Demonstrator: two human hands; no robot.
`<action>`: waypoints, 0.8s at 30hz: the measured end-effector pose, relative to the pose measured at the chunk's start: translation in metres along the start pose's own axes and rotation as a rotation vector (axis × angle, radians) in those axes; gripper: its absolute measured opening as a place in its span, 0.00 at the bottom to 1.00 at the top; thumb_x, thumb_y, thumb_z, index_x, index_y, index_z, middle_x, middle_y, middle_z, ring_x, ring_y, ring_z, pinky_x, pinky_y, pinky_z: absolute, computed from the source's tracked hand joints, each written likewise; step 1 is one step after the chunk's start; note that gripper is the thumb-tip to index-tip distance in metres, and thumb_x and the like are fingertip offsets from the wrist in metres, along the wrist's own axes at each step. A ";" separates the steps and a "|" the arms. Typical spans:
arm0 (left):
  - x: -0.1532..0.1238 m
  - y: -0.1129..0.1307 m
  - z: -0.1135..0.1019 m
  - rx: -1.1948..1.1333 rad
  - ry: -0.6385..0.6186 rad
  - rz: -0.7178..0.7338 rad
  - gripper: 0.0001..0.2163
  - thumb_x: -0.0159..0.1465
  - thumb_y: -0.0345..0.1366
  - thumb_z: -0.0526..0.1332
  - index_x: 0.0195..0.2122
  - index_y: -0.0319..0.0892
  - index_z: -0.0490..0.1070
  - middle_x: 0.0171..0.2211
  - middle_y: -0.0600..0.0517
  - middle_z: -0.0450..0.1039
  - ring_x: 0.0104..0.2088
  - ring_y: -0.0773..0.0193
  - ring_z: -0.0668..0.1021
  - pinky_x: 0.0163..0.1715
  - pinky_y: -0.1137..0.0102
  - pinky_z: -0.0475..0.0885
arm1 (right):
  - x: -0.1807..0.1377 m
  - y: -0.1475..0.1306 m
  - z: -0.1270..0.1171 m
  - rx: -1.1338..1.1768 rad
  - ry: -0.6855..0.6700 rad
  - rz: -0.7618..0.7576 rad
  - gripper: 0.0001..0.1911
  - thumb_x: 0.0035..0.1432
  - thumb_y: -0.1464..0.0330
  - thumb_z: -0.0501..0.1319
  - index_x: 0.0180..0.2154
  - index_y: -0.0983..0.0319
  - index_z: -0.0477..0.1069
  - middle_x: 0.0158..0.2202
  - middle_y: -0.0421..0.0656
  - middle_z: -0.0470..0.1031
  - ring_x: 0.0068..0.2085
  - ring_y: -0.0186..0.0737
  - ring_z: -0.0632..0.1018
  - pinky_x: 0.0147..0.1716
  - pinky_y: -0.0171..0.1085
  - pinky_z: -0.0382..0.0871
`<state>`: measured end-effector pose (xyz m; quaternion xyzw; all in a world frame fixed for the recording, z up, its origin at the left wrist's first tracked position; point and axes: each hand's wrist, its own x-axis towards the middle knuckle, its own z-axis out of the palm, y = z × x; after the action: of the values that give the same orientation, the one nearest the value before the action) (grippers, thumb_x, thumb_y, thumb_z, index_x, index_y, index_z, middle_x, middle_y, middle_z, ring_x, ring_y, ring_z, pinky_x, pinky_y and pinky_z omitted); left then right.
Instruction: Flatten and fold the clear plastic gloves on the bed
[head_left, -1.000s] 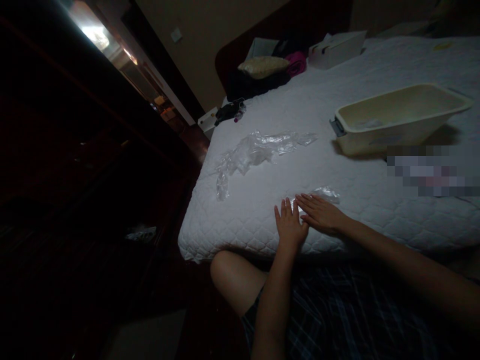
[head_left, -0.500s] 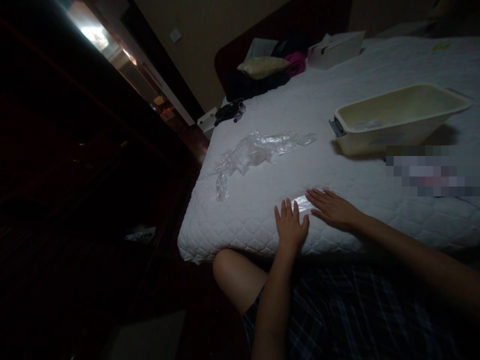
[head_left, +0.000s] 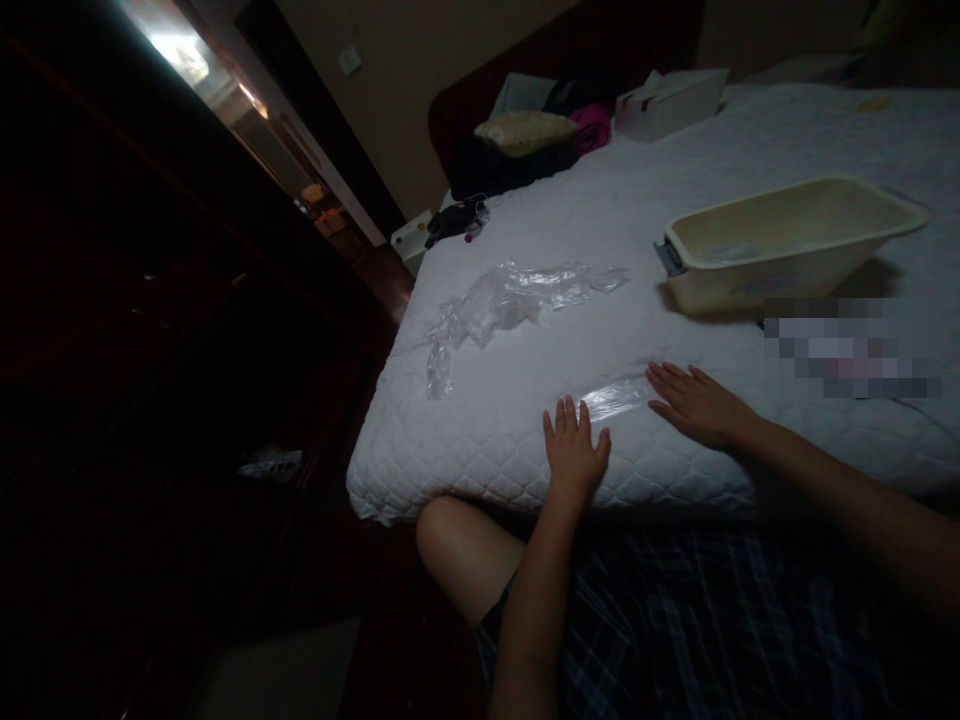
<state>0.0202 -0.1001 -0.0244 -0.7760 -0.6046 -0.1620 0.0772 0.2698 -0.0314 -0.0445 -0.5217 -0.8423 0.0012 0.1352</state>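
A narrow folded strip of clear plastic point(head_left: 613, 398), probably a plastic bag, lies flat on the white quilted bed point(head_left: 487, 430). My left hand point(head_left: 574, 448) rests at the strip's left end, palm down with its fingers apart. Over the right end lies my right hand point(head_left: 697, 405), flat, with the fingers stretched out to the left. More crumpled clear plastic point(head_left: 506, 300) is spread on the bed beyond my left hand.
A cream plastic bin point(head_left: 787, 275) with a grey latch stands on the right of the bed, beside a blurred-out item point(head_left: 847, 350). At the back are a white box point(head_left: 671, 105), a pink roll point(head_left: 591, 128) and a yellowish pillow-like bag point(head_left: 525, 132).
My right hand has slid to the right along the plastic strip, so more of it shows between my hands. The left hand stays at its end of the strip.
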 end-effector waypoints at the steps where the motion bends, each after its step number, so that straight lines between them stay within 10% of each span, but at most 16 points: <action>1: 0.000 0.000 0.000 -0.004 0.005 0.001 0.26 0.67 0.48 0.47 0.62 0.38 0.57 0.64 0.41 0.56 0.65 0.51 0.58 0.63 0.49 0.53 | 0.000 0.000 -0.001 -0.004 -0.010 0.007 0.36 0.63 0.52 0.41 0.67 0.62 0.45 0.66 0.48 0.54 0.65 0.50 0.57 0.62 0.53 0.48; 24: -0.005 -0.001 0.000 0.007 0.117 0.015 0.22 0.66 0.44 0.51 0.55 0.34 0.64 0.62 0.39 0.59 0.63 0.52 0.62 0.62 0.51 0.57 | 0.001 -0.016 0.000 -0.027 0.125 0.082 0.32 0.65 0.56 0.38 0.63 0.67 0.57 0.63 0.52 0.60 0.64 0.48 0.59 0.62 0.51 0.50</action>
<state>0.0183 -0.1047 -0.0264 -0.7695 -0.5938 -0.2045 0.1160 0.2553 -0.0374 -0.0415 -0.5567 -0.8101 -0.0370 0.1803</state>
